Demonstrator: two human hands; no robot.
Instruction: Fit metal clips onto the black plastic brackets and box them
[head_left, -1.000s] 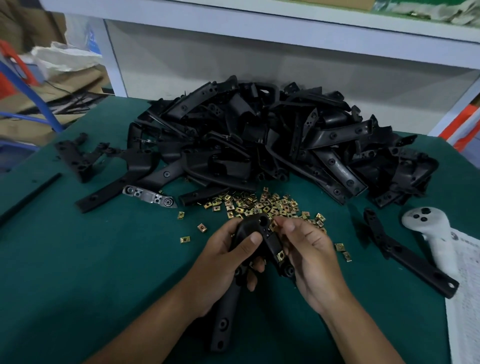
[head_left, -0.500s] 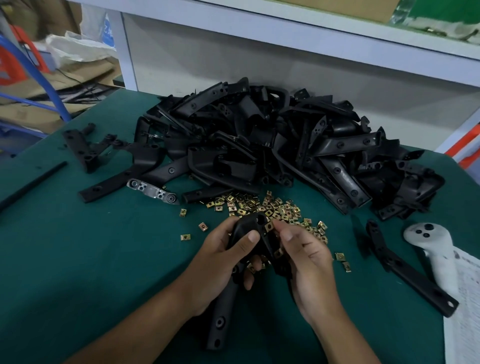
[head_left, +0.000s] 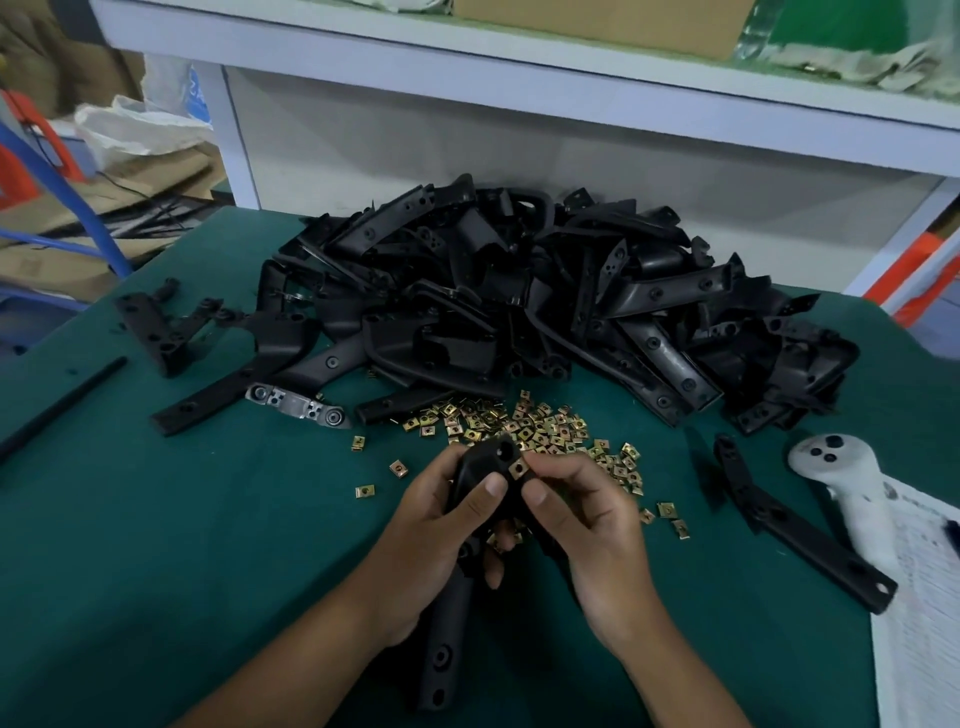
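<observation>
Gripped in the left hand (head_left: 441, 525), the bracket (head_left: 483, 467) looks stiff and light; a tiny, probably slippery clip (head_left: 518, 469) is pinched by the right hand (head_left: 587, 525) at its edges.

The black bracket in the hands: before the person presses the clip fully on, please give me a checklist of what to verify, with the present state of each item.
1. Left hand has a firm grip on the black bracket: ok, fingers and thumb curl around it.
2. Right hand pinches a metal clip at the bracket's top end: ok.
3. Clip fully seated on the bracket edge: cannot tell, fingertips cover part of it.
4. More clips within reach: ok, a pile of clips lies just beyond the hands.
5. More brackets ready: ok, a large bracket heap lies behind.
6. Box for finished parts nearby: cannot tell, none seen on the green table.
</observation>
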